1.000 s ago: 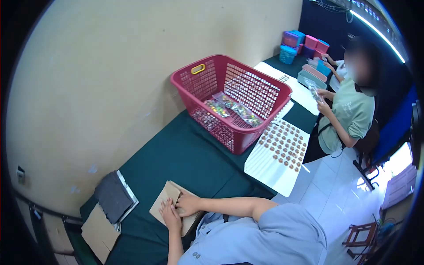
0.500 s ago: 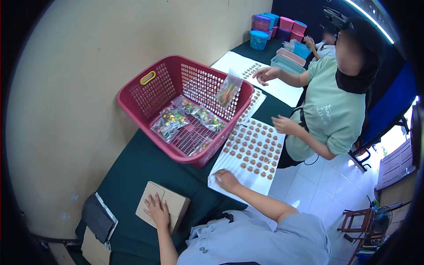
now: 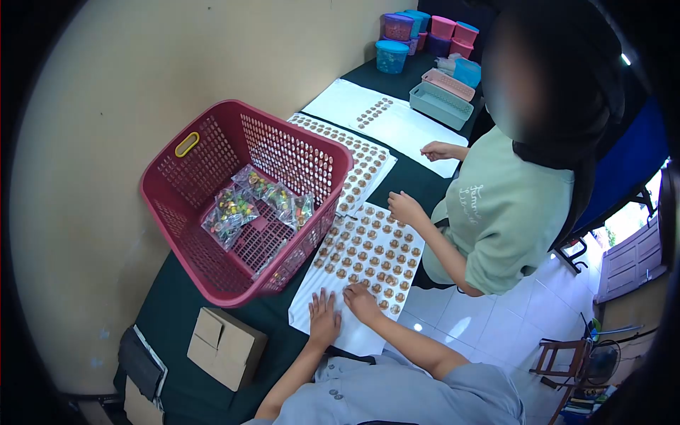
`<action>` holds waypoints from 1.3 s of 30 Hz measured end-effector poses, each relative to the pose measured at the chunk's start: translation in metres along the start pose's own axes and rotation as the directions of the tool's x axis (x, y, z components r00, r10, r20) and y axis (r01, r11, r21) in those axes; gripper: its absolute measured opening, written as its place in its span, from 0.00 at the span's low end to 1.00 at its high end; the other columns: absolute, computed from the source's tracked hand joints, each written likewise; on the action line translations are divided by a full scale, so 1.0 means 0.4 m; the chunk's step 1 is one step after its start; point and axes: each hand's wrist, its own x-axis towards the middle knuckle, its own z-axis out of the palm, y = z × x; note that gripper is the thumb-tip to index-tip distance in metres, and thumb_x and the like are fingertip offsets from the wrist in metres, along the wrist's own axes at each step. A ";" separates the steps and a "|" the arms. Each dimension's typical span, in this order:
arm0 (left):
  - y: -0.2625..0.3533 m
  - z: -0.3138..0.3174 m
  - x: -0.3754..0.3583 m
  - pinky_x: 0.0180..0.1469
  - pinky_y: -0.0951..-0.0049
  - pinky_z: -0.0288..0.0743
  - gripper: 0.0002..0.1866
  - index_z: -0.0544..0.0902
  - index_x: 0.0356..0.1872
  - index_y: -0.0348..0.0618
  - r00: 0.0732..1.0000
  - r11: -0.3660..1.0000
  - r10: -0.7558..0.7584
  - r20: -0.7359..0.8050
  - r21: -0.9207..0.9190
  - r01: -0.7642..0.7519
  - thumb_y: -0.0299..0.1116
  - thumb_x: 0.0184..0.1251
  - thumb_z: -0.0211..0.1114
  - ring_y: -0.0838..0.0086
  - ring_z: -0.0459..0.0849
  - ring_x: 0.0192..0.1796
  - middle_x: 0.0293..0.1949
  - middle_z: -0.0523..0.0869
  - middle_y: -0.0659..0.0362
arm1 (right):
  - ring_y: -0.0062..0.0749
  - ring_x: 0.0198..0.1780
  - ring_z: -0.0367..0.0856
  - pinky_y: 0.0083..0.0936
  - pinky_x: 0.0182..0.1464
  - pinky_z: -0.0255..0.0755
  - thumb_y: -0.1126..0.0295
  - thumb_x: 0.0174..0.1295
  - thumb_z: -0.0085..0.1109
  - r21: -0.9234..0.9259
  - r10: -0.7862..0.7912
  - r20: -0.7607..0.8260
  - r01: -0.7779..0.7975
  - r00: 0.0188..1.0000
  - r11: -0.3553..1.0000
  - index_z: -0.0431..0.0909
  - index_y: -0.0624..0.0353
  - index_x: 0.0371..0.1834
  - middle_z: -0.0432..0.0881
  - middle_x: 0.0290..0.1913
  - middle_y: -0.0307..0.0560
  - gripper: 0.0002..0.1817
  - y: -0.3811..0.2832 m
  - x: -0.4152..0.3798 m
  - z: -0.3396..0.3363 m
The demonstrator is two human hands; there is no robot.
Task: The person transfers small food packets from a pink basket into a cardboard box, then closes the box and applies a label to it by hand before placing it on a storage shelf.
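My left hand (image 3: 324,323) lies flat on the near end of a white sheet (image 3: 304,309), its fingers stretched out. Close beside it, my right hand (image 3: 362,302) is over the same sheet with its fingers curled together; whatever is between the fingertips is too small to make out. Rows of small round brown stickers (image 3: 369,260) cover much of the sheet. A closed cardboard box (image 3: 225,345) sits on the table to the left of my left hand.
A red plastic basket (image 3: 212,283) holding several clear bags of colourful pieces (image 3: 236,204) stands beyond my hands. A co-worker (image 3: 506,205) stands at the right, with hands above the table. More sticker sheets (image 3: 368,161), trays (image 3: 440,106) and lidded tubs (image 3: 392,57) lie farther back.
My left hand has left the cardboard box and come onto the sheet beside my right hand. The bag seen above the basket's right side is now inside it. The co-worker has leaned nearer.
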 end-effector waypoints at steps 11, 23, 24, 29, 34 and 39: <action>0.000 0.012 0.002 0.70 0.46 0.37 0.32 0.57 0.69 0.43 1.000 0.993 0.025 0.012 0.118 -0.026 0.40 0.64 0.53 0.45 0.44 0.72 0.70 0.51 0.43 | 0.31 0.30 0.82 0.22 0.35 0.76 0.77 0.50 0.63 0.594 0.515 -0.105 -0.362 0.850 0.719 0.77 0.64 0.35 0.81 0.34 0.49 0.09 0.007 0.010 0.026; 0.002 -0.003 0.053 0.50 0.77 0.72 0.17 0.79 0.47 0.34 0.929 0.215 -0.303 0.214 -0.934 0.285 0.39 0.70 0.54 0.77 0.80 0.45 0.42 0.84 0.58 | 0.35 0.45 0.80 0.25 0.47 0.75 0.77 0.53 0.60 0.454 0.189 -0.139 -0.107 0.972 0.885 0.78 0.62 0.38 0.76 0.47 0.51 0.09 -0.104 -0.020 -0.040; -0.005 -0.004 0.051 0.49 0.77 0.73 0.16 0.79 0.47 0.34 0.907 0.093 -0.303 0.292 -0.938 0.333 0.38 0.70 0.54 0.76 0.80 0.44 0.42 0.83 0.58 | 0.34 0.45 0.80 0.25 0.48 0.75 0.78 0.54 0.60 0.527 0.271 -0.092 -0.184 0.958 0.830 0.78 0.62 0.39 0.76 0.46 0.50 0.09 -0.105 -0.017 -0.040; -0.057 0.000 -0.028 0.52 0.72 0.73 0.15 0.74 0.51 0.36 0.833 -0.058 -0.286 0.473 -0.877 0.478 0.35 0.72 0.50 0.73 0.81 0.47 0.43 0.82 0.58 | 0.31 0.43 0.81 0.24 0.46 0.76 0.79 0.54 0.60 0.667 0.295 0.210 -0.357 0.932 0.654 0.78 0.63 0.45 0.78 0.44 0.48 0.14 -0.128 -0.034 -0.023; -0.075 -0.107 -0.142 0.53 0.70 0.73 0.16 0.65 0.54 0.37 0.853 -0.096 -0.365 0.372 -0.927 0.363 0.33 0.71 0.51 0.70 0.82 0.47 0.42 0.81 0.55 | 0.30 0.44 0.81 0.23 0.46 0.76 0.79 0.55 0.60 0.665 0.188 0.275 -0.327 0.943 0.671 0.81 0.65 0.37 0.79 0.42 0.48 0.07 -0.218 -0.041 0.017; -0.149 -0.243 -0.269 0.54 0.70 0.73 0.16 0.65 0.55 0.36 0.957 0.025 -0.276 0.088 -0.995 0.099 0.27 0.69 0.53 0.66 0.82 0.47 0.47 0.81 0.52 | 0.27 0.40 0.81 0.22 0.45 0.75 0.77 0.59 0.59 0.737 0.133 0.411 -0.414 0.902 0.534 0.79 0.67 0.35 0.81 0.39 0.46 0.04 -0.355 -0.022 0.111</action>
